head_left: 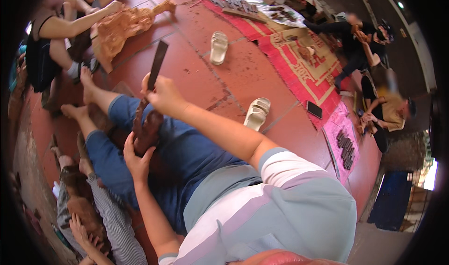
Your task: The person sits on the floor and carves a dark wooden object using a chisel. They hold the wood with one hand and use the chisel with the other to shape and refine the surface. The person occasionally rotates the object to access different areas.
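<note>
Across my lap, over blue shorts [187,153], lies a dark reddish-brown carved wooden piece [152,127] with curved, knobbly edges. My left hand [137,158] is wrapped round its near end, thumb on one side. Above the far end, my right hand [164,96] is closed round a flat, dark file-like tool [159,61] that points up and away from me. My right fingers are close to the carving's upper edge; whether the tool touches the wood is hidden behind them.
Pale sandals [219,47] lie on the red tiled floor [191,73], with wood chips about. To the right are a phone [314,109], a red patterned mat [299,64], and a pink cloth [334,129] bearing dark tools [346,150]. Co-workers sit around; one at upper left handles a large orange-brown carving [124,29].
</note>
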`<action>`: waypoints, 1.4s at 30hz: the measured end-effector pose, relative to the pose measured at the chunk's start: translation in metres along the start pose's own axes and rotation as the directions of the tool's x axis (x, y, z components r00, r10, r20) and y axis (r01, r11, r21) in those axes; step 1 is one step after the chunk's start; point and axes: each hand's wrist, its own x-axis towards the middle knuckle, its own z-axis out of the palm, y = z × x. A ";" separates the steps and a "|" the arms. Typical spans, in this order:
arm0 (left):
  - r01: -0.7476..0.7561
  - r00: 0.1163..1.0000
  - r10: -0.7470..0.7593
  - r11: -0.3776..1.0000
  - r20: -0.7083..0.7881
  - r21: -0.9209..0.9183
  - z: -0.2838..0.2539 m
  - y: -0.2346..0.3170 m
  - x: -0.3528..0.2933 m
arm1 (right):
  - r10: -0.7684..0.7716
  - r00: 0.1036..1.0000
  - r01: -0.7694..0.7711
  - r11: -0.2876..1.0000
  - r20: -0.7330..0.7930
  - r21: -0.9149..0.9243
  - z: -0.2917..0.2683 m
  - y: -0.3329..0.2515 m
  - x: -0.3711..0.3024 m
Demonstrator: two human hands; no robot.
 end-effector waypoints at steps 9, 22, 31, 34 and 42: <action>-0.032 0.999 0.033 0.999 -0.039 0.014 -0.004 0.016 0.002 | 0.065 0.990 -0.053 0.994 0.125 -0.096 -0.005 -0.009 0.008; -0.022 0.999 0.024 0.999 -0.047 0.039 -0.001 0.015 0.001 | 0.008 0.999 -0.008 1.000 0.038 -0.003 0.000 0.000 -0.004; -0.029 0.999 0.030 0.999 -0.040 0.027 -0.004 0.017 0.000 | 0.080 0.994 -0.090 0.987 0.078 0.132 -0.014 0.010 -0.019; -0.029 0.999 0.031 0.999 -0.036 0.041 -0.006 0.022 0.002 | 0.009 0.995 -0.008 1.000 0.103 -0.012 -0.011 0.007 -0.014; -0.062 0.996 0.064 0.998 -0.058 0.033 -0.005 0.020 0.001 | 0.070 0.990 -0.060 0.995 0.125 -0.082 -0.015 0.000 -0.006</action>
